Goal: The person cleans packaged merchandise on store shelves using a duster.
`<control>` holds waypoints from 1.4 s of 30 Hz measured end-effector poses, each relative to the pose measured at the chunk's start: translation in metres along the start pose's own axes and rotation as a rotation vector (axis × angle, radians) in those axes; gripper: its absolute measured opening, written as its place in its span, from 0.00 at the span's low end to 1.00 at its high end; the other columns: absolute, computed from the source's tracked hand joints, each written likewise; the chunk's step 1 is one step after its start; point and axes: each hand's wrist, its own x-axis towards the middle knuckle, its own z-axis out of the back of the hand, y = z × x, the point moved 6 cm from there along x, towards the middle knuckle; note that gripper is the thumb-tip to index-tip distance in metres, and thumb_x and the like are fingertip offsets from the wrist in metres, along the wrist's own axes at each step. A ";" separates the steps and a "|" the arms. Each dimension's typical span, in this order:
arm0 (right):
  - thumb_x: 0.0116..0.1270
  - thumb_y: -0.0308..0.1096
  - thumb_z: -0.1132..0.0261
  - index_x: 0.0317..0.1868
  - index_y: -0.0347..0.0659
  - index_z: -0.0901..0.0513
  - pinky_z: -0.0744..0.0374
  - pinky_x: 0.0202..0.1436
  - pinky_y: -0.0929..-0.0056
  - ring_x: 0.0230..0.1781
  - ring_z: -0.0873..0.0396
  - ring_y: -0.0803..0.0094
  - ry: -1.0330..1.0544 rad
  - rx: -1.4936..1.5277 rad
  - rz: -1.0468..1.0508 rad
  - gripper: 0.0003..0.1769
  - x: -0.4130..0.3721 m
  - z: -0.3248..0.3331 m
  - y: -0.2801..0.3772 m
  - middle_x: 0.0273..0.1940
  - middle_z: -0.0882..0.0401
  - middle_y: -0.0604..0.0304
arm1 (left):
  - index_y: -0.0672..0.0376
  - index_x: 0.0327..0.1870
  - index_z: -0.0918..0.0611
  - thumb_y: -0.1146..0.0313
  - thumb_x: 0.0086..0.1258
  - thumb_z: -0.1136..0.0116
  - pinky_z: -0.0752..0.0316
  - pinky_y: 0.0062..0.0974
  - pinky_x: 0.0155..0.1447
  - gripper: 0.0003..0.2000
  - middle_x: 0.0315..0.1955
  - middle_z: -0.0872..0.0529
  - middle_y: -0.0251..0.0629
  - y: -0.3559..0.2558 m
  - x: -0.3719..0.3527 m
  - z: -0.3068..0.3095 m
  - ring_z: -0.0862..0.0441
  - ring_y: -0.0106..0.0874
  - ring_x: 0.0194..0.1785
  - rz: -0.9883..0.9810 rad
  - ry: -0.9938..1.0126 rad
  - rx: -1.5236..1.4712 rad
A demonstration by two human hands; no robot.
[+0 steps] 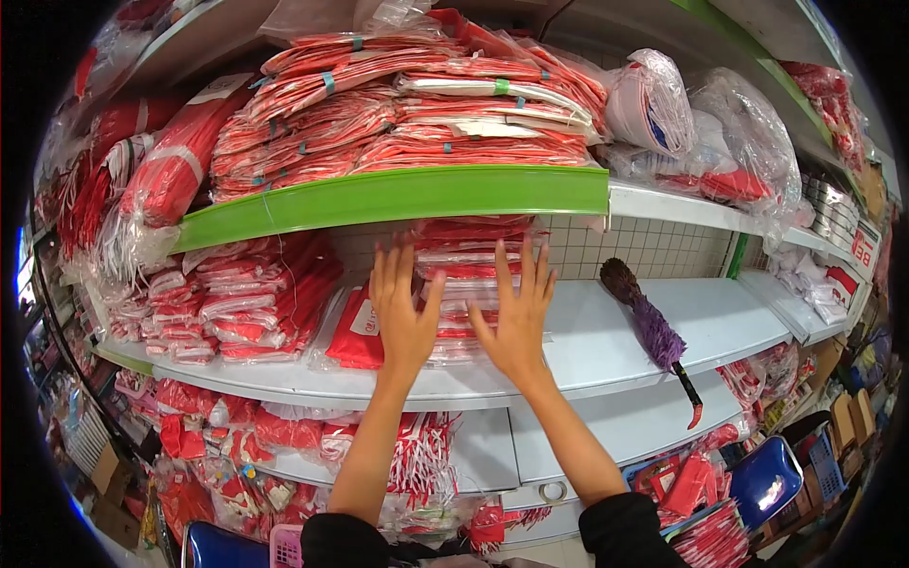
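Note:
Both hands reach forward to a stack of red and white packets in clear plastic (464, 248) on the middle shelf. My left hand (405, 308) is at the stack's left side, fingers spread and pointing up. On the right side, my right hand (516, 317) is spread the same way, its thumb turned inward over the front of the stack. Neither hand has its fingers closed around anything. Just left of my left hand lies a flat red packet with a white label (356, 331).
A purple feather duster (653, 331) lies on the shelf (587, 331) to the right, its handle over the front edge. More bagged red and white bundles (246, 303) are piled at left. Above runs a green-edged shelf (398, 201) loaded with flat red packs (379, 114).

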 end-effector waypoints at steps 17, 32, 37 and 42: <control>0.57 0.39 0.38 0.47 0.39 0.20 0.28 0.52 0.57 0.46 0.24 0.52 1.340 0.676 -0.288 0.18 -0.584 -0.052 -0.063 0.43 0.21 0.48 | 0.59 0.52 0.22 0.53 0.56 0.41 0.36 0.52 0.58 0.25 0.56 0.27 0.53 0.018 -0.649 0.222 0.34 0.51 0.63 1.360 0.486 0.942; 0.61 0.42 0.45 0.41 0.39 0.19 0.24 0.42 0.55 0.38 0.21 0.49 2.276 0.246 -0.323 0.17 -0.740 -0.086 -0.051 0.38 0.19 0.48 | 0.58 0.45 0.19 0.54 0.56 0.44 0.27 0.40 0.54 0.20 0.45 0.18 0.50 -0.325 -0.942 0.380 0.23 0.46 0.53 2.849 0.137 0.581; 0.62 0.42 0.48 0.40 0.40 0.19 0.23 0.40 0.56 0.36 0.20 0.49 2.010 0.233 0.800 0.17 -0.732 -0.207 0.008 0.37 0.19 0.49 | 0.61 0.43 0.19 0.51 0.58 0.45 0.28 0.42 0.54 0.22 0.44 0.18 0.53 -0.236 -0.944 0.376 0.23 0.48 0.52 2.506 0.030 0.721; 0.59 0.42 0.39 0.38 0.39 0.20 0.23 0.45 0.61 0.40 0.20 0.52 1.778 0.758 0.172 0.14 -0.655 -0.236 0.200 0.36 0.19 0.46 | 0.60 0.47 0.19 0.50 0.61 0.45 0.27 0.37 0.53 0.23 0.42 0.17 0.51 -0.088 -0.836 0.427 0.20 0.45 0.49 1.990 -0.249 0.688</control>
